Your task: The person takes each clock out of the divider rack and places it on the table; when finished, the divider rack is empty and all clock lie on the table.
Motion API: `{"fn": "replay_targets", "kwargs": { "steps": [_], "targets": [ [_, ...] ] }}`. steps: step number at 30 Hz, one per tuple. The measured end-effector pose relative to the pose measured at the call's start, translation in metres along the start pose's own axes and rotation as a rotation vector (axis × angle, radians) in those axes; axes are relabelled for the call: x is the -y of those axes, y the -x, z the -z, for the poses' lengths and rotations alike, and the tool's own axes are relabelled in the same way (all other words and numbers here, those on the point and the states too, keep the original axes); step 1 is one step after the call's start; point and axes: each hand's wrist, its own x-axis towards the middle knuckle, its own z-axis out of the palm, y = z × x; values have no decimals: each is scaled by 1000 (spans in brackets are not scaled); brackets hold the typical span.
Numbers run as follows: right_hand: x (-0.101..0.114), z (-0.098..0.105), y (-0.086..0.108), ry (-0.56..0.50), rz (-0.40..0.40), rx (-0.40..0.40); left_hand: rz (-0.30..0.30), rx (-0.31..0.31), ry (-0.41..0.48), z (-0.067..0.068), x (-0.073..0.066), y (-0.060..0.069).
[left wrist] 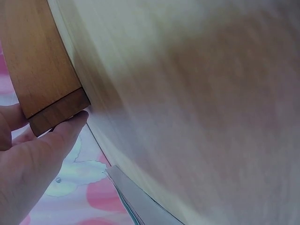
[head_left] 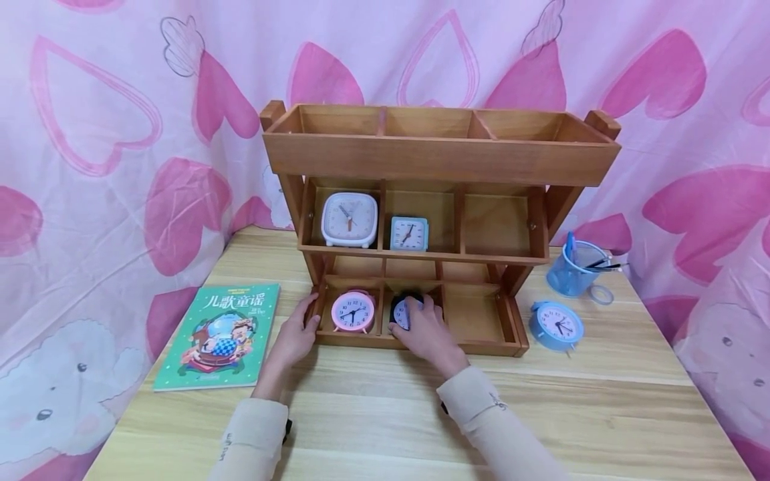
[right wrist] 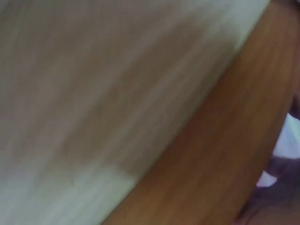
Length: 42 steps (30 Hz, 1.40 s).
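Observation:
A brown wooden shelf (head_left: pixel 442 160) with divided tiers stands on the table. My right hand (head_left: pixel 430 334) grips a black clock (head_left: pixel 400 312) in the middle compartment of the bottom tier, covering part of its face. My left hand (head_left: pixel 295 337) holds the left end of that tier; in the left wrist view, the fingers and thumb of the left hand (left wrist: pixel 37 159) are around the shelf's corner (left wrist: pixel 61 110). A pink clock (head_left: pixel 353 312) stands in the bottom left compartment. Above are a white clock (head_left: pixel 349 220) at left and a small light-blue clock (head_left: pixel 409 234) in the middle.
A green book (head_left: pixel 219 337) lies left of the shelf. To the right are a blue clock (head_left: pixel 557 325), a blue mesh pen cup (head_left: pixel 571 270) with pens, and a roll of tape (head_left: pixel 601 294). A pink heart-patterned curtain (head_left: pixel 385 40) hangs behind.

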Motion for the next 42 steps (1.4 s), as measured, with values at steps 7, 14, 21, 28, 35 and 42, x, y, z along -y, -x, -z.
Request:
{"fn": "replay_targets", "kwargs": {
  "steps": [7, 14, 21, 28, 35, 42],
  "targets": [
    [4, -6, -2, 4, -6, -83, 0, -6, 2, 0, 0, 0],
    [3, -3, -1, -68, 30, -156, -2, -4, 0, 0, 0, 0],
    [0, 22, 12, -187, 104, -269, 10, 2, 3, -2, 1, -1],
    [-31, 56, 40, -184, 158, -367, 34, 16, -10, -1, 1, -1],
    [-94, 91, 67, -169, 103, -532, 19, 22, -10, -1, 2, -1],
    [-171, 138, 90, -120, -77, -557, 17, 27, -10, 1, 3, 0]
  ]
}}
